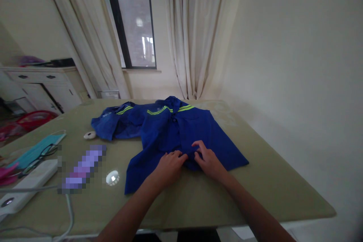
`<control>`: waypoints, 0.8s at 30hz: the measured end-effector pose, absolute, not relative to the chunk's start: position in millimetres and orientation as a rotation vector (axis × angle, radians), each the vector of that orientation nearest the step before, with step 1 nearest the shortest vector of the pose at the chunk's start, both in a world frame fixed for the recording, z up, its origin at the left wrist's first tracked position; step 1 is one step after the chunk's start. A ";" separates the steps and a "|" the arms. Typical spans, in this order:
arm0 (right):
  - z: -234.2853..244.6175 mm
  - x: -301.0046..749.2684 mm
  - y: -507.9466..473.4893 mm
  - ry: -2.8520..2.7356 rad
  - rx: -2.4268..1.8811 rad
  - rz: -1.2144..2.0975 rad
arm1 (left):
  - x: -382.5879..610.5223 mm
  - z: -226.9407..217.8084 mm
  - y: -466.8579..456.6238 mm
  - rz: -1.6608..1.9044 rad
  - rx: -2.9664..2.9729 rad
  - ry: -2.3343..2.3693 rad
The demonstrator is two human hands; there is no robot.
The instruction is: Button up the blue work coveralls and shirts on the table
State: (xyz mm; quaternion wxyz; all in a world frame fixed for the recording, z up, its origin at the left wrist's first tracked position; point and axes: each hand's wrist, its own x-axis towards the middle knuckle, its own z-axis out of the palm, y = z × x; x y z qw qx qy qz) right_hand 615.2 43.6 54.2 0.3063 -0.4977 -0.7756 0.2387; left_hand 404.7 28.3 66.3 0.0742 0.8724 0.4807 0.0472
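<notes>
A blue work shirt (195, 128) with yellow-green stripes across the chest lies spread on the table, collar at the far end. A button near its collar is visible. My left hand (171, 162) rests at the lower middle of the shirt front, fingers closed on the cloth at the front opening. Just right of it is my right hand (208, 160), its fingers bent and apart, the index finger raised over the cloth. The fingertips of both hands are partly hidden, so any button between them cannot be seen. One sleeve (104, 126) stretches to the left.
On the left of the table (107, 211) lie a white power strip (31, 185) with cables, a blue face mask (39, 151), glasses (45, 155), a blurred-out purple item (83, 168) and a small white round object (90, 135). A wall (297, 83) stands at the right.
</notes>
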 end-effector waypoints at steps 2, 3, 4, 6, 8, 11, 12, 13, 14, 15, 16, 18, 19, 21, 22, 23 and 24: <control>58.2 612.8 56.4 -2.003 -1.347 0.627 | 400.8 74.7 34.7 0.173 2.579 1.402; 61.1 612.4 63.4 -1.961 -1.345 0.650 | 399.0 79.4 38.7 0.183 2.566 1.387; 64.4 612.6 70.6 -1.906 -1.332 0.694 | 397.5 84.1 43.0 0.189 2.558 1.382; 71.3 614.4 84.8 -1.774 -1.308 0.874 | 395.3 92.6 51.2 0.192 2.547 1.376; 76.5 617.0 96.9 -1.633 -1.298 1.134 | 394.3 98.2 58.2 0.184 2.525 1.342; 75.6 619.2 108.1 -1.462 -1.226 1.447 | 395.1 97.4 67.4 0.157 2.490 1.251; 72.9 619.5 109.7 -1.413 -1.192 1.499 | 395.9 94.4 70.6 0.156 2.484 1.229; 69.3 619.8 110.4 -1.370 -1.163 1.536 | 396.9 90.4 74.1 0.166 2.476 1.216; 65.2 620.5 110.4 -1.334 -1.143 1.567 | 397.9 85.7 77.8 0.185 2.459 1.200; 61.0 621.6 109.9 -1.304 -1.130 1.595 | 398.8 80.8 81.6 0.215 2.429 1.171; 57.3 623.4 109.4 -1.280 -1.118 1.621 | 399.4 76.2 85.4 0.268 2.383 1.136; 52.2 628.2 109.0 -1.245 -1.100 1.647 | 399.3 69.4 92.6 0.451 2.256 1.077; 51.4 630.8 109.3 -1.226 -1.111 1.617 | 398.5 67.6 95.9 0.563 2.189 1.064; 53.9 634.9 110.3 -1.179 -1.214 1.400 | 396.0 67.2 101.4 0.788 2.071 1.092; 56.8 636.0 110.4 -1.156 -1.290 1.196 | 394.6 68.1 103.7 0.885 2.021 1.120; 60.4 636.0 109.8 -1.134 -1.351 0.949 | 393.3 69.3 105.5 0.964 1.975 1.150; 64.4 635.1 108.4 -1.122 -1.377 0.702 | 392.2 70.5 106.9 1.035 1.933 1.180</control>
